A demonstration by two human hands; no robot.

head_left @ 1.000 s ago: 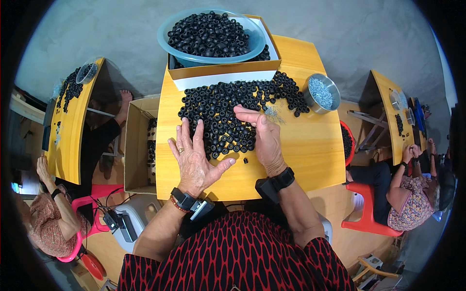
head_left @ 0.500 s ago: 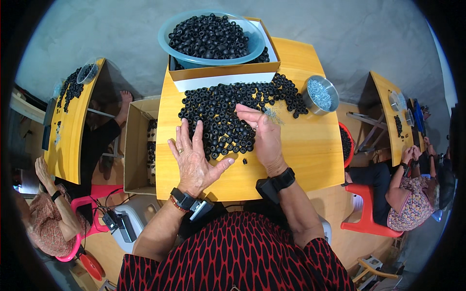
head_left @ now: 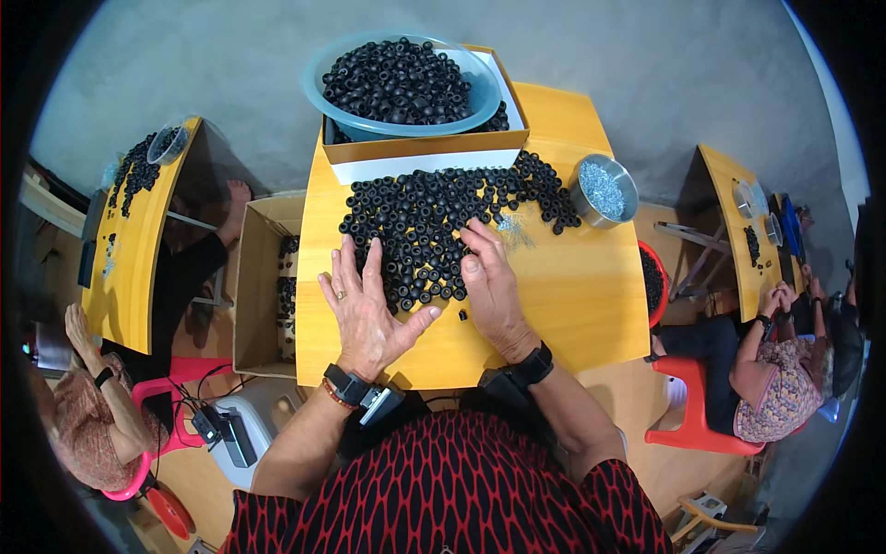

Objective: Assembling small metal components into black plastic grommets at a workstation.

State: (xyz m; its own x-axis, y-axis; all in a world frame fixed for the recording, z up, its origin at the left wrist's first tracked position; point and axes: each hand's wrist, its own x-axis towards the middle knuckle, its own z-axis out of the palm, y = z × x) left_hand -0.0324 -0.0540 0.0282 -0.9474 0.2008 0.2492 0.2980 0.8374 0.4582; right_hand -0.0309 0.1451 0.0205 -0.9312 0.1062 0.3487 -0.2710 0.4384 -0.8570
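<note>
- Our right hand (head_left: 498,300) has rolled over a little since half a second ago, and its thumb now sits lower; our left hand (head_left: 367,323) keeps about the same place.
- Our left fingers are stretched and spread, tips at the eight o'clock edge of the black beads (head_left: 406,222), with no grip on anything that we can see.
- Our right fingers are loosely bent and half open at the beads' four o'clock edge, thumb apart; we cannot tell whether anything sits under the palm.
- These beads lie in one wide patch on our yellow table (head_left: 581,305), from its middle toward twelve o'clock.
- One loose black piece (head_left: 463,315) lies at six o'clock from the patch, between our hands.
- At twelve o'clock we have a blue bowl (head_left: 314,88) heaped with beads, resting in a box (head_left: 425,168).
- At two o'clock stands a metal cup (head_left: 595,214) of pale blue bits (head_left: 602,187).
</note>
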